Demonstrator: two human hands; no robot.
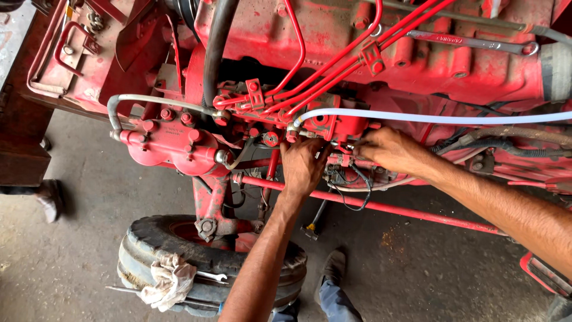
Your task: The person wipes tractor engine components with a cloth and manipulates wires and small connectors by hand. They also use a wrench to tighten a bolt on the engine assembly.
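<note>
I look down at a red tractor engine (417,53). My left hand (302,168) presses against the underside of the red fuel injection pump (333,125), fingers curled up behind it; what they grip is hidden. My right hand (390,150) reaches in from the right, with its fingertips at a small fitting just below the pump body, beside black wires (357,191). A pale blue hose (429,118) runs from the pump off to the right. Red injector pipes (333,65) fan up from the pump.
A red twin filter housing (170,146) sits left of the pump. A long red rod (381,207) crosses below my hands. On the front tyre (208,256) lie a white rag (170,283) and a spanner (211,276). Another spanner (471,42) rests on the engine. Someone's shoe (50,200) stands at left.
</note>
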